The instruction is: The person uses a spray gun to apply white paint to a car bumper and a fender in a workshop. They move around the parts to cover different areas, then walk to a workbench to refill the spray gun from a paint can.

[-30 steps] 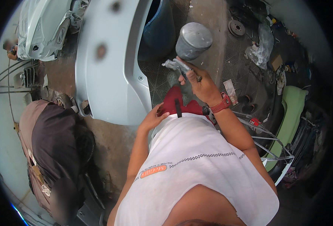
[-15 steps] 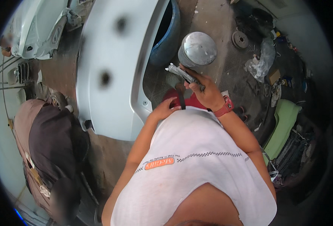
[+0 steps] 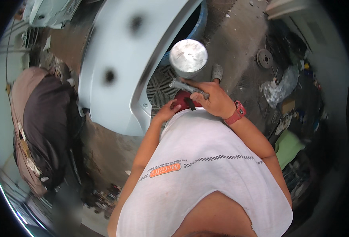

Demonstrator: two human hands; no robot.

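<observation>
In my right hand is a spray gun with a round silver metal cup above it. My fingers wrap round the gun's body, and its nozzle end points left toward a pale blue-white car body panel. Two blurred dark spots show on that panel. My left hand rests by my waist near the panel's lower corner, fingers apart and holding nothing. The trigger is hidden from sight.
A blue drum stands behind the panel. At left is a brown-and-black covered object. On the right lie a brake drum, clear plastic sheeting and a green car part. Another pale panel stands far left.
My view has turned a little. The spray gun and its cup have shifted left, nearer the panel, with the cup tilted differently. My left hand stays by my waist.
</observation>
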